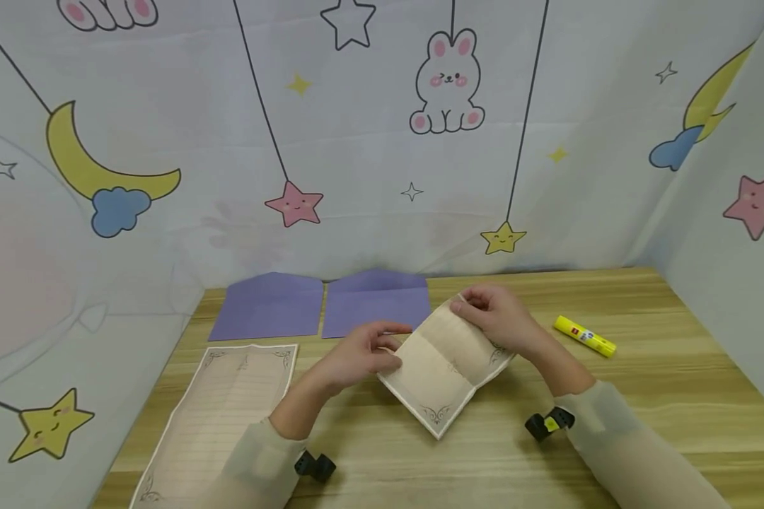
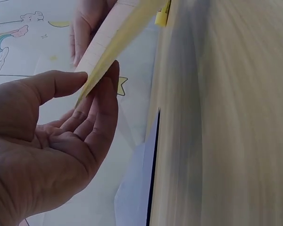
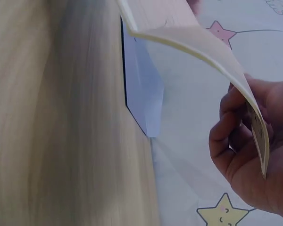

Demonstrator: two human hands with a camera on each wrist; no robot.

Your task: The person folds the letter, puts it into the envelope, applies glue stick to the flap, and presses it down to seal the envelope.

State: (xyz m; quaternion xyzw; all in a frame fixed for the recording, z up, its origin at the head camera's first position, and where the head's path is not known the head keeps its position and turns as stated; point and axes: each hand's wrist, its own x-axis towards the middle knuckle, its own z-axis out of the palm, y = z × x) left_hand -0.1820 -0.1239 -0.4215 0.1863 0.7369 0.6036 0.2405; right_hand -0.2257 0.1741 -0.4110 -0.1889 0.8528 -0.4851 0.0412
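A cream sheet of letter paper [image 1: 426,371] with a dark corner ornament and a crease across its middle is held up over the table, tilted. My left hand [image 1: 359,357] pinches its left edge. In the left wrist view, the thumb lies on one face of the paper [image 2: 111,44] and the fingers on the other. At the sheet's upper right, my right hand [image 1: 499,322] grips the edge. The right wrist view shows the paper [image 3: 179,40] curving down between that hand's thumb and curled fingers, which it partly hides.
Two purple envelopes [image 1: 270,311] lie side by side along the table's back edge. A second lined, bordered sheet [image 1: 219,417] lies at the left, partly under the left forearm. To the right is a yellow glue stick [image 1: 586,336]. A printed curtain [image 1: 369,155] hangs behind the wooden table [image 1: 662,396].
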